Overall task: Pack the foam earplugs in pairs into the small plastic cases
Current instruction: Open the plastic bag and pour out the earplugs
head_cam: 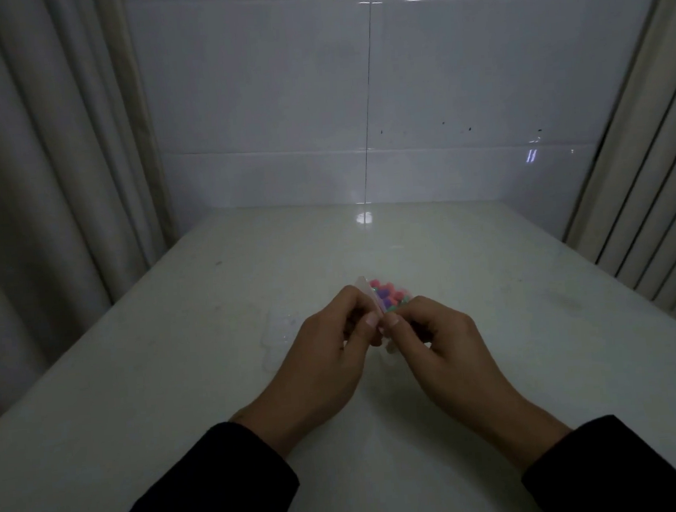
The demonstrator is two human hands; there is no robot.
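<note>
A clear plastic bag point(364, 290) filled with several pink, purple and green foam earplugs point(387, 294) is held above the middle of the white table point(176, 367). My left hand point(331, 348) pinches the bag's left edge and my right hand point(442, 340) pinches its right edge, thumbs almost touching. The bag's lower part is hidden behind my fingers. Faint clear plastic cases point(279, 332) lie on the table just left of my left hand; the dim light blurs their outlines.
A white tiled wall point(357, 94) stands behind the table's far edge. Beige curtains hang at the left point(43, 176) and at the right point(652, 194), close to the table's sides. Black sleeves cover both forearms.
</note>
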